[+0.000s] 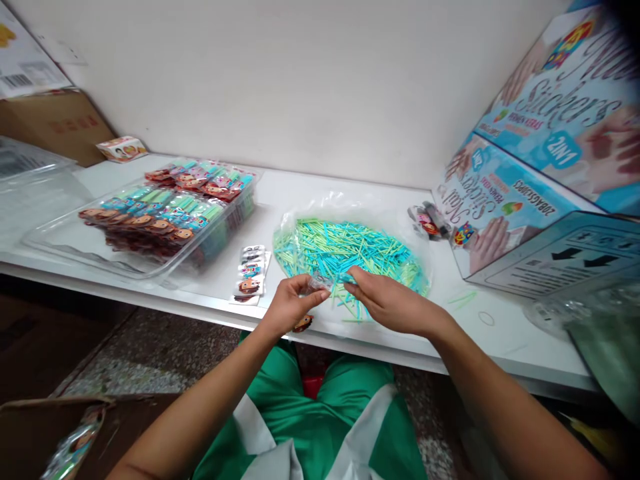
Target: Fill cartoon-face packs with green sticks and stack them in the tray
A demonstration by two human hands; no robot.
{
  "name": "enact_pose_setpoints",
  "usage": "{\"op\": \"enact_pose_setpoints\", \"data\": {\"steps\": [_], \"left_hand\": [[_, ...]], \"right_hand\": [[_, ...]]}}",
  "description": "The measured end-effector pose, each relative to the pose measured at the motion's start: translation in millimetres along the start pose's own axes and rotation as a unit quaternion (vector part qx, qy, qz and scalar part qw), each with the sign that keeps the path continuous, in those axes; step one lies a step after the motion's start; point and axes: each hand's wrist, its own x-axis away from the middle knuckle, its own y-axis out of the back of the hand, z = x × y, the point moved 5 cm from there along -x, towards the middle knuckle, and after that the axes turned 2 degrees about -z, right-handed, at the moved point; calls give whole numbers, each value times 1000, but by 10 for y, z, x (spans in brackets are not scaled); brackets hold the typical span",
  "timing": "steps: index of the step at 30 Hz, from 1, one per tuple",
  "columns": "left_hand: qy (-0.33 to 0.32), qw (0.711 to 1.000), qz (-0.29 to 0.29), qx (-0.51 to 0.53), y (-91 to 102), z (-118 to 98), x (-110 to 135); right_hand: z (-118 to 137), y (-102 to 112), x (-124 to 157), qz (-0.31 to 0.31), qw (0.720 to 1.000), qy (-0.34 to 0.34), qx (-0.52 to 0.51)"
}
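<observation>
My left hand [290, 303] pinches a small clear plastic packet [319, 283] near the table's front edge. Part of a packet with a cartoon face [303, 324] shows just below that hand. With fingertips closed, my right hand [387, 300] grips thin blue sticks [344, 278] at the packet's right end; how many is hidden. Behind both hands, a heap of thin green and blue sticks [350, 243] lies in a spread-out clear plastic bag [327, 203]. Left of my left hand is a small stack of printed cartoon packets [251, 270].
A clear plastic tray [175, 270] of filled packets stands at left, beside another clear container [35, 167]. Printed blue boxes [520, 193] stand at right, with dark packets [429, 220] near them. Loose green sticks [463, 300] and a rubber band [486, 319] lie at right.
</observation>
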Motion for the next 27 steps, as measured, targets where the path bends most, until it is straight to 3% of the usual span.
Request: {"op": "enact_pose_setpoints", "data": {"steps": [5,12,16,18,23,27], "left_hand": [[-138,970,-20,-199,19,-163,66],[-283,869,-27,-404,50,-253,141],[-332,814,-5,-477,15,-273,168],[-342,799,6,-494,-5,-269,173],[-341,818,14,-464,-12,-245,173],[-299,862,25,-409,10,-230,158]], "right_hand": [[135,65,-36,47,998,30,18],[121,-72,-47,102,991,32,78],[137,-118,-65,114,990,23,86],[157,-121,-79,126,989,19,70],[152,-125,-117,163,986,14,27],[112,-105,-122,166,986,20,-17]]}}
